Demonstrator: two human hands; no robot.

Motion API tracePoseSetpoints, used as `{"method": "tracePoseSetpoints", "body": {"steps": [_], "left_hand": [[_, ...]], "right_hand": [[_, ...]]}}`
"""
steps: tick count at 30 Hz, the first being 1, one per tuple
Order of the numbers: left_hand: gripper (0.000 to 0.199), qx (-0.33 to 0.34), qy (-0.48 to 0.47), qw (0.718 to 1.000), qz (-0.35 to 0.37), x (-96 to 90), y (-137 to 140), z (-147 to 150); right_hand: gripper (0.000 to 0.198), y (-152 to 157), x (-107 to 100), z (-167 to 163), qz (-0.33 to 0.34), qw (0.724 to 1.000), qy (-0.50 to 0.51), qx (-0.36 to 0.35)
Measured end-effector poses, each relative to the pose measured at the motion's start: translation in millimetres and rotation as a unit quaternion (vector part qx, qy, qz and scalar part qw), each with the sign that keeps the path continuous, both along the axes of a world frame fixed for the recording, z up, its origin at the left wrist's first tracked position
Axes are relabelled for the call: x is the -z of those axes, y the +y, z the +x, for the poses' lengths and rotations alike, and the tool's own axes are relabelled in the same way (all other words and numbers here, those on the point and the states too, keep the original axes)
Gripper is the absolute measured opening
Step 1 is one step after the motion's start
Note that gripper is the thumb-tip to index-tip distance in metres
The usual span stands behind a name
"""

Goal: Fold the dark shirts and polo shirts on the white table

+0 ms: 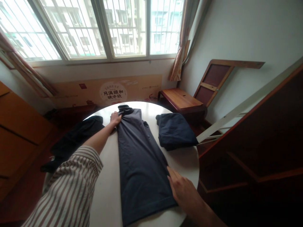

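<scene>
Dark grey-blue trousers [142,170], folded lengthwise, lie along a round white table [105,189]. The waistband end is at the far side, its black part bunched up; the leg end is near me. My left hand [115,119] has its fingers closed on the left edge near the waistband. Lower down, my right hand [182,186] rests against the right edge of the leg, fingers stretched out and touching the cloth.
A folded navy garment [176,130] sits at the table's right. Rumpled black clothing [71,138] hangs over the left side. Beyond the table stand a wooden stool [182,97] and a barred window [125,28]. Dark wood furniture [255,157] rises at the right.
</scene>
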State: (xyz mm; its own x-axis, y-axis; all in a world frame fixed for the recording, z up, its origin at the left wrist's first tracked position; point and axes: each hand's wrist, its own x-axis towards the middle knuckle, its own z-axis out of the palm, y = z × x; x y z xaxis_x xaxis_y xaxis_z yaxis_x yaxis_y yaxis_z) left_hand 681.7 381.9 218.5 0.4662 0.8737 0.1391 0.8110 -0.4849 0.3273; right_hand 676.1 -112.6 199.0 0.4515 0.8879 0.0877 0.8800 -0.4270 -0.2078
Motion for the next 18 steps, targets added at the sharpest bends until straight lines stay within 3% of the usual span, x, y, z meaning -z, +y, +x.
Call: {"method": "tracePoseSetpoints", "body": {"steps": [5,8,10,12,13,16,18], "left_hand": [[0.049,-0.017,0.026,0.999,-0.007,-18.5,18.8,-31.0],[0.061,-0.005,0.053,0.999,0.013,-31.9,-1.0,-44.7],[0.053,0.067,0.058,0.994,0.063,-38.7,-38.1,-62.0],[0.034,0.201,0.035,0.974,0.094,-41.7,-94.1,-92.5],[0.029,0.275,0.024,0.958,0.077,-41.4,-127.1,-112.8],[0.034,0.427,0.024,0.902,0.055,-32.7,-225.6,-183.7],[0.040,0.487,0.030,0.870,0.066,-21.7,-273.8,-226.4]], "right_hand": [[0.035,32.1,-11.0,-21.7,0.005,0.997,0.056,-0.048],[0.021,39.4,-19.7,-26.2,0.004,0.997,0.078,-0.019],[0.012,36.5,-23.1,-24.0,0.013,0.997,0.076,0.014],[0.014,29.7,-22.9,-20.2,0.020,0.997,0.069,0.026],[0.016,26.1,-21.7,-18.5,0.021,0.997,0.067,0.025],[0.016,18.4,-16.5,-15.8,0.019,0.997,0.072,0.013],[0.014,17.2,-14.5,-15.5,0.030,0.996,0.080,0.005]]}}
